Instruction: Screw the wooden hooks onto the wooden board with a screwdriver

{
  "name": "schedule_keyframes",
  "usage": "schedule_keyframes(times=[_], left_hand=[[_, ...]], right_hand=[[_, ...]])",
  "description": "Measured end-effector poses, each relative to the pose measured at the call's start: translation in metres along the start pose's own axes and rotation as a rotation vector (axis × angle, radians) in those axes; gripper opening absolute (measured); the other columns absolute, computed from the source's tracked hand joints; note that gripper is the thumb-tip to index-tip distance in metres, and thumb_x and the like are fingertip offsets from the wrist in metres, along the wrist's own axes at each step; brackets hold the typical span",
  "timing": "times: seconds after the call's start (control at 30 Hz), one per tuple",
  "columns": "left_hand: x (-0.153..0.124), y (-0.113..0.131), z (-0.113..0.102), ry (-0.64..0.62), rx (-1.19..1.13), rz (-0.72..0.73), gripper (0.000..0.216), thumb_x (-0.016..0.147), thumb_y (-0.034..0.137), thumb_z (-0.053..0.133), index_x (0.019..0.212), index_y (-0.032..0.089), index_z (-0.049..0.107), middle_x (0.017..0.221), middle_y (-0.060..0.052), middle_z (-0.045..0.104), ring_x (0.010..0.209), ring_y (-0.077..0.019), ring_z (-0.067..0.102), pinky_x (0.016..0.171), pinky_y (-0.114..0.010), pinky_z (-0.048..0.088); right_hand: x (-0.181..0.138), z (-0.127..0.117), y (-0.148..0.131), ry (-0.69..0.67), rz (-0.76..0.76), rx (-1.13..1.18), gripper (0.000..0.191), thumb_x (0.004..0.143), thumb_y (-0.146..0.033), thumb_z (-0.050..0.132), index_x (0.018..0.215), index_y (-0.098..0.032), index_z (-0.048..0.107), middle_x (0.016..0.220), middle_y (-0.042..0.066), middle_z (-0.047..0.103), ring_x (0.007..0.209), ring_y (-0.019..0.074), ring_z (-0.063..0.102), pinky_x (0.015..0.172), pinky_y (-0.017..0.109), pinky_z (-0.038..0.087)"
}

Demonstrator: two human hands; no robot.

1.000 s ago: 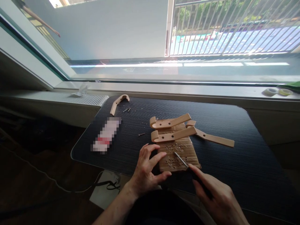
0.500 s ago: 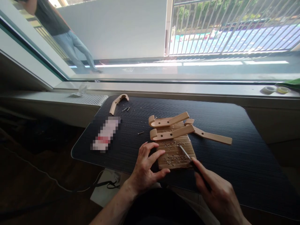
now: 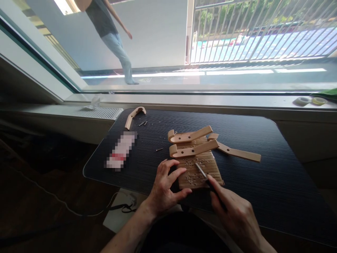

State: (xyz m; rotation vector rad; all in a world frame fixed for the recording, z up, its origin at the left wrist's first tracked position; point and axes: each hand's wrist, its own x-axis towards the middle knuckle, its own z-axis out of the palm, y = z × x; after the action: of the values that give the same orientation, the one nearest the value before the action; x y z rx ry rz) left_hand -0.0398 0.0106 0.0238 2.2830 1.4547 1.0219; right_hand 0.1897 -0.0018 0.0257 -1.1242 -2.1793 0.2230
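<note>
left hand (image 3: 164,184): fingers spread, tips at the left edge of the corrugated board (image 3: 213,169); pressure cannot be confirmed. right hand (image 3: 234,208): closed round the dark handle of a thin metal-shafted tool (image 3: 201,170), tip over the board's pitted surface; contact cannot be told. step in hand, as judged: working the tool among the pits, the left side steadying. the next move appears to call for a controlled tip and clear left fingers. beyond: two wooden hooks (image 3: 197,148) across the board's far part, a third hook (image 3: 239,153) to their right, a loose screw (image 3: 159,150) leftward on the dark table (image 3: 259,189).
</note>
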Motion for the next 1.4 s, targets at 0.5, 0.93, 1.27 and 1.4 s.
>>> schedule_keyframes(times=[0.5, 0.93, 1.27, 1.4], left_hand=[[-0.002, 0.000, 0.000, 0.013, -0.008, -0.003, 0.052, 0.070, 0.043, 0.069, 0.115, 0.020, 0.055, 0.122, -0.011, 0.043, 0.118, -0.0276, 0.040, 0.103, -0.048, 0.032], [-0.002, -0.001, -0.001, 0.010, -0.002, -0.004, 0.052, 0.071, 0.046, 0.067, 0.115, 0.020, 0.055, 0.122, -0.012, 0.044, 0.118, -0.0284, 0.040, 0.103, -0.050, 0.032], [-0.003, -0.002, 0.000, 0.009, -0.013, -0.020, 0.052, 0.070, 0.043, 0.069, 0.115, 0.021, 0.056, 0.123, -0.012, 0.044, 0.118, -0.0295, 0.040, 0.101, -0.051, 0.034], [-0.004, -0.002, 0.001, 0.010, -0.009, -0.029, 0.052, 0.070, 0.041, 0.069, 0.116, 0.021, 0.055, 0.125, -0.012, 0.042, 0.119, -0.0292, 0.039, 0.101, -0.050, 0.035]], right_hand=[[0.015, 0.004, -0.006, -0.058, -0.088, -0.018, 0.045, 0.087, -0.013, 0.047, 0.132, -0.011, 0.046, 0.086, 0.005, 0.070, 0.068, 0.0126, 0.064, 0.065, 0.023, 0.049], [0.015, 0.002, -0.002, 0.006, -0.062, -0.082, 0.043, 0.088, -0.019, 0.047, 0.131, -0.012, 0.048, 0.085, 0.006, 0.071, 0.066, 0.0128, 0.066, 0.062, 0.021, 0.050], [0.018, 0.004, -0.009, -0.027, -0.093, -0.076, 0.040, 0.089, -0.018, 0.044, 0.128, -0.009, 0.049, 0.074, 0.003, 0.069, 0.057, 0.0115, 0.063, 0.055, 0.022, 0.047], [0.021, 0.005, -0.008, -0.046, -0.083, -0.064, 0.039, 0.090, -0.018, 0.041, 0.127, -0.010, 0.049, 0.086, 0.005, 0.071, 0.066, 0.0118, 0.066, 0.060, 0.021, 0.050]])
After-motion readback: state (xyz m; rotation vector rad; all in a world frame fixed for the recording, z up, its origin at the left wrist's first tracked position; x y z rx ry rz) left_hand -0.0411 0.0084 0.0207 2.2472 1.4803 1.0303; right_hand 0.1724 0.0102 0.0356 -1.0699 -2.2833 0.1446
